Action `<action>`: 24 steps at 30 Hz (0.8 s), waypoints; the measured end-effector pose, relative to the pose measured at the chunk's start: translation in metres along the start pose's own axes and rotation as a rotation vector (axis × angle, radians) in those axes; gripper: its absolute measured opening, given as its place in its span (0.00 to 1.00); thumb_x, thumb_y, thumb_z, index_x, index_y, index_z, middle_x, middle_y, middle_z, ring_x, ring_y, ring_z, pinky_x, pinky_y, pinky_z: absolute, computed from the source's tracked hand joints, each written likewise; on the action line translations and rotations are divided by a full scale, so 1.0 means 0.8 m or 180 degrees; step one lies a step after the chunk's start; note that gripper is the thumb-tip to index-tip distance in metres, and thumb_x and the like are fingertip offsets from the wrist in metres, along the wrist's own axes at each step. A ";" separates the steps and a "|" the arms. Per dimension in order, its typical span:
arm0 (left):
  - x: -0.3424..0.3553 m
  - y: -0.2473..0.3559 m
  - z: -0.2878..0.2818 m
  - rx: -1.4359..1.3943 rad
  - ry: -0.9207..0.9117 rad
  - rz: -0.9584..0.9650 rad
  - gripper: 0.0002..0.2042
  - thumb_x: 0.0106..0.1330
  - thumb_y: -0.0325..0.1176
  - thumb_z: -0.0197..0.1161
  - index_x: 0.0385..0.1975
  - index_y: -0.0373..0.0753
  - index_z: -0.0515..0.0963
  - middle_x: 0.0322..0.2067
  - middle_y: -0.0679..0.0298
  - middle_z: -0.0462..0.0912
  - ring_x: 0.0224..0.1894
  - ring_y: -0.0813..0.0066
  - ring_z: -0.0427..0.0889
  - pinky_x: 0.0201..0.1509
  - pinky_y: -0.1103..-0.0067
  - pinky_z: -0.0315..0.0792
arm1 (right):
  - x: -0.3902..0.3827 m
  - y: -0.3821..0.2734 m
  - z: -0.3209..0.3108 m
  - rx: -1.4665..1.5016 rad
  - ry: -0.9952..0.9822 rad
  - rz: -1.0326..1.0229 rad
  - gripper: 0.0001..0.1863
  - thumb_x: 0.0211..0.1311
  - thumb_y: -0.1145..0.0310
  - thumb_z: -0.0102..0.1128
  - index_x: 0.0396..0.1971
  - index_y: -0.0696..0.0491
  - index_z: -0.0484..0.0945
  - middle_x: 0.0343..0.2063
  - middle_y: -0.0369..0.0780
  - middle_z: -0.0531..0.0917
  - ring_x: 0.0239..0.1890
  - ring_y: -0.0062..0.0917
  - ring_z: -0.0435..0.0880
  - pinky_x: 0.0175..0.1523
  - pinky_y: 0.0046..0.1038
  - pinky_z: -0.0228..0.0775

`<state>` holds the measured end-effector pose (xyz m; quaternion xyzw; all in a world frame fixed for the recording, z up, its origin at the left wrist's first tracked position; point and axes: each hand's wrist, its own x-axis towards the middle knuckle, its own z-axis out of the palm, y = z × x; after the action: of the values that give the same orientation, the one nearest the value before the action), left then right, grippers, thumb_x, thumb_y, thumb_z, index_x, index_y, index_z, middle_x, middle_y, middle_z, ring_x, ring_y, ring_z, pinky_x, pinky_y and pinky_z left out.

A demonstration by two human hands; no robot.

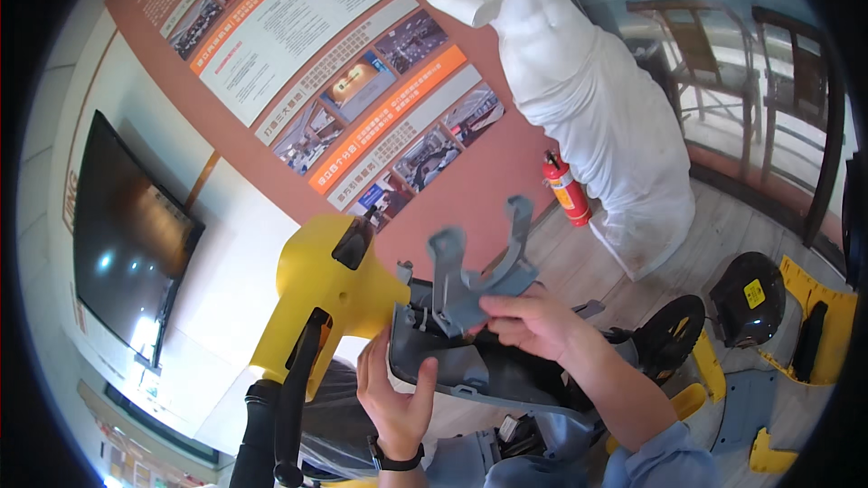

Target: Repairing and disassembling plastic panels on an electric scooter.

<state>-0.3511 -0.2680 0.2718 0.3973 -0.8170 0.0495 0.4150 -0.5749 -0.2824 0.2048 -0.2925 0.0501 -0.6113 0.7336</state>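
Observation:
A grey plastic bracket with two curved upright arms [468, 294] stands above the opened grey plastic body [443, 357] of a yellow scooter. My right hand [533, 323] pinches the bracket's lower right side between thumb and fingers. My left hand [395, 396] lies against the left edge of the grey body, its fingers stretched upward and the thumb apart. Just left of it is the yellow front housing [339, 276], with a black brake lever [303, 398] and a black handlebar grip [258, 429]. What lies inside the grey body beneath the bracket is partly hidden.
A black wheel [669, 334] and a glossy black rounded part [750, 298] are at the right. Loose yellow panels [823, 321] lie on the floor nearby. Farther back stand a red fire extinguisher [567, 188] and a white statue [579, 90]. A black screen [131, 239] hangs at left.

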 end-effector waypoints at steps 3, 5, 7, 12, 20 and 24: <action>0.007 0.016 0.002 -0.0083 0.0438 0.0391 0.28 0.59 0.37 0.71 0.57 0.29 0.75 0.52 0.48 0.82 0.55 0.49 0.79 0.64 0.62 0.69 | 0.003 0.010 0.000 0.0076 0.0107 0.0089 0.16 0.67 0.70 0.64 0.53 0.52 0.76 0.38 0.46 0.85 0.17 0.08 0.59 0.20 0.14 0.46; 0.010 0.012 0.002 -0.0396 0.0320 0.0233 0.28 0.62 0.41 0.70 0.57 0.29 0.75 0.51 0.49 0.83 0.55 0.54 0.80 0.63 0.65 0.68 | 0.005 0.013 0.003 0.0141 -0.0078 0.0256 0.16 0.68 0.70 0.63 0.53 0.51 0.75 0.39 0.45 0.85 0.18 0.08 0.62 0.19 0.13 0.46; 0.011 0.021 0.001 -0.0961 0.0294 -0.0084 0.20 0.64 0.35 0.68 0.53 0.30 0.78 0.48 0.49 0.84 0.53 0.52 0.82 0.69 0.61 0.63 | -0.003 0.019 0.024 -0.0045 0.0042 0.0215 0.16 0.68 0.70 0.63 0.54 0.51 0.75 0.39 0.45 0.85 0.18 0.07 0.64 0.19 0.13 0.46; 0.017 0.000 0.004 -0.0876 0.0229 0.0254 0.11 0.64 0.31 0.68 0.42 0.31 0.83 0.35 0.54 0.87 0.44 0.66 0.86 0.75 0.57 0.55 | -0.017 0.029 0.032 -0.0004 0.0045 0.0330 0.18 0.67 0.68 0.64 0.55 0.51 0.74 0.39 0.44 0.85 0.22 0.08 0.70 0.20 0.13 0.46; 0.013 0.007 0.000 -0.1690 0.0232 -0.0544 0.06 0.60 0.24 0.68 0.34 0.29 0.83 0.20 0.64 0.82 0.27 0.81 0.78 0.77 0.58 0.53 | -0.054 0.052 0.005 0.0160 -0.0104 -0.0317 0.22 0.69 0.61 0.59 0.58 0.54 0.70 0.38 0.47 0.84 0.17 0.09 0.58 0.21 0.13 0.47; 0.012 0.012 -0.006 -0.2022 0.0147 -0.0768 0.06 0.59 0.23 0.67 0.33 0.28 0.83 0.21 0.64 0.83 0.27 0.82 0.77 0.77 0.60 0.54 | -0.081 0.045 0.006 -0.0391 -0.0001 -0.0683 0.29 0.67 0.58 0.62 0.61 0.57 0.66 0.36 0.46 0.82 0.18 0.09 0.58 0.22 0.13 0.48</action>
<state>-0.3581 -0.2653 0.2839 0.3408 -0.7291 -0.2479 0.5393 -0.5578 -0.2180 0.1725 -0.3407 0.0558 -0.6820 0.6447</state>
